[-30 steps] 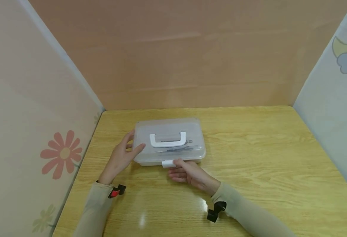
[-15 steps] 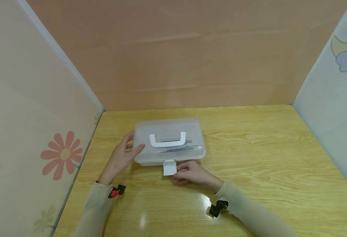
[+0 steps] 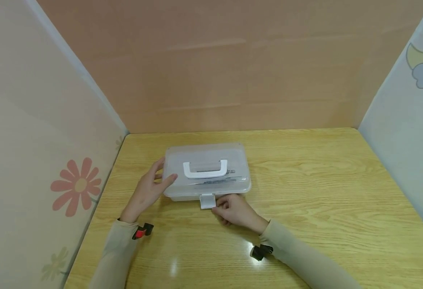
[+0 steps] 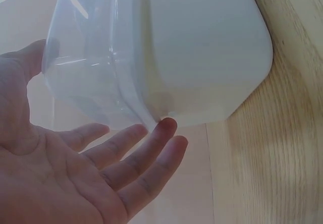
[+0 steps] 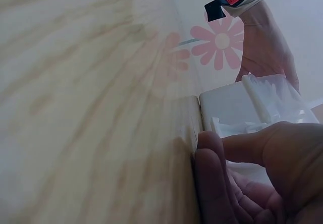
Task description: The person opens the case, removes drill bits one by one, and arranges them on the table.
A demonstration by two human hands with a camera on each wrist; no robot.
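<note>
A clear plastic box [image 3: 233, 160] with a white handle [image 3: 205, 171] lies on the wooden table [image 3: 323, 192], its lid down. My left hand [image 3: 150, 190] rests against the box's left end with straight fingers and the thumb on the lid's corner. The left wrist view shows that open palm [image 4: 101, 168] beside the box's rounded corner [image 4: 192, 47]. A white latch [image 3: 207, 201] hangs swung out from the box's front edge. My right hand [image 3: 220, 207] is just right of it, fingers curled, pinching the latch. In the right wrist view the thumb and fingers [image 5: 242, 173] close against the box's front [image 5: 237, 103].
Screens wall the table on three sides: a flower-print panel [image 3: 45, 160] on the left, a brown board [image 3: 233, 72] behind, a moon-and-cloud panel [image 3: 410, 120] on the right. Bare tabletop lies to the right of the box and in front of it.
The white latch has swung down and out from the lid's front edge. My right hand went from lying under it to gripping it. The left hand and box stayed put.
</note>
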